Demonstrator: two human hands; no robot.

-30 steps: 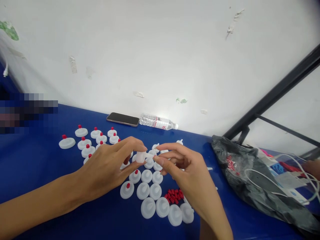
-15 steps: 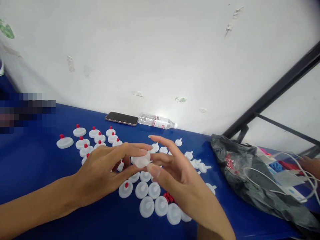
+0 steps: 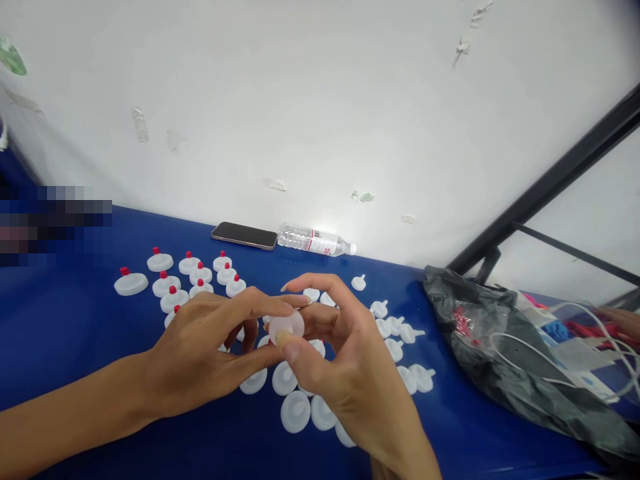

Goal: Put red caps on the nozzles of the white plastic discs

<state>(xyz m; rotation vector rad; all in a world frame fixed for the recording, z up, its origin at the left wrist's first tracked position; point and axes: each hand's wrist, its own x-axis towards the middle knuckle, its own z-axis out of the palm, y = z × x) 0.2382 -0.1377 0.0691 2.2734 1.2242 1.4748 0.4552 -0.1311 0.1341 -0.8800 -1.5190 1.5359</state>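
Note:
Between both hands, above the table, is a white plastic spout cap [image 3: 291, 323], its round face turned toward me. My left hand [image 3: 195, 343] is closed around its left side with the fingertips. My right hand [image 3: 345, 347] grips it from the right, the thumb pressed on its middle and covering the centre. Below lie several white round lids [image 3: 295, 412], open side up, partly hidden by my right hand. To the left stand several white lids with red tips [image 3: 131, 284]. Small white spout pieces [image 3: 393, 349] are scattered to the right.
A phone [image 3: 244, 236] and a clear water bottle [image 3: 316, 240] lie along the wall. On the right, a black plastic bag [image 3: 500, 373] holds a clear bag of red bits [image 3: 465, 323] beside a white cable [image 3: 627, 360]. Another person's hand [image 3: 623, 319] shows at the right edge.
The held spout cap has turned to face me more, and my right thumb has moved onto its middle. My right hand has shifted left, covering the loose red caps and uncovering more spout pieces.

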